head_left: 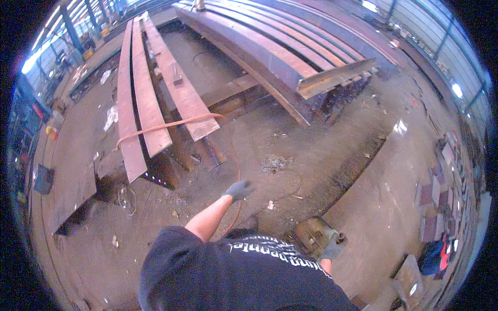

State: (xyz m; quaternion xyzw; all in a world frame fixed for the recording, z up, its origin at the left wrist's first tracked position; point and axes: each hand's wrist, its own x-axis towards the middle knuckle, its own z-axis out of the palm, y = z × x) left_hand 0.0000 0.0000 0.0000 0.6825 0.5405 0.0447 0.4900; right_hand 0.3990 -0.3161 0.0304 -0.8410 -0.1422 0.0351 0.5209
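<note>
My left hand [239,190], in a grey glove, reaches forward over the dirt floor with its fingers stretched out. An orange hose [238,165] runs down past this hand, and whether they touch I cannot tell. On the right, my gloved right hand [330,250] is beside a worn olive metal can [313,232]. Its fingers look closed near a short round piece with a dark open end [341,238]; the grip itself is partly hidden. Farther up, the hose lies across the ends of three long reddish steel beams [171,78].
A second stack of long steel beams [259,36] lies at the far right, with an angled end piece [337,78]. A dark steel plate [75,194] is at the left. Steel blocks [436,199] lie along the right side. Scraps and a cable loop [126,201] are on the floor.
</note>
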